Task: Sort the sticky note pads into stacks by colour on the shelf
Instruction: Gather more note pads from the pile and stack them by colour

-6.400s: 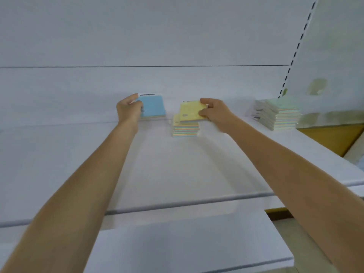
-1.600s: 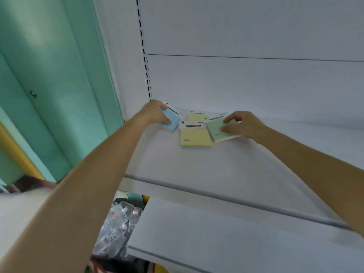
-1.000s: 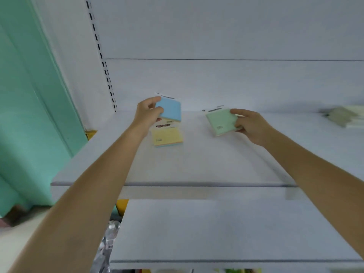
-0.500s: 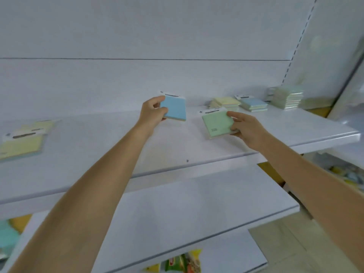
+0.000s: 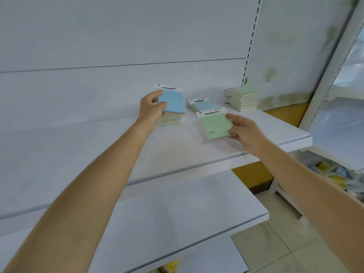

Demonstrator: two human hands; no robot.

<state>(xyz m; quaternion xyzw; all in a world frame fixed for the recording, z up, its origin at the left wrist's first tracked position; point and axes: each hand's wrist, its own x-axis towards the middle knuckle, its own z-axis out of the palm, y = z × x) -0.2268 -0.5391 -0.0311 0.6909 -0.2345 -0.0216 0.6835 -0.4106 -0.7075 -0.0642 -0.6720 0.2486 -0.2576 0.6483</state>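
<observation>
Sorting's midway: your left hand point(image 5: 152, 109) grips a blue pad point(image 5: 173, 102) above the stack point(image 5: 171, 120) beneath it, your right hand point(image 5: 243, 130) pinches a green pad point(image 5: 215, 127) low over the shelf point(image 5: 177, 152), neither placed; stacks point(image 5: 244, 98) wait beyond.

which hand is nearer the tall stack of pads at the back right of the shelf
Right. The right hand, holding the green pad, sits in front and left of the tall stack; the left hand is much farther left.
</observation>
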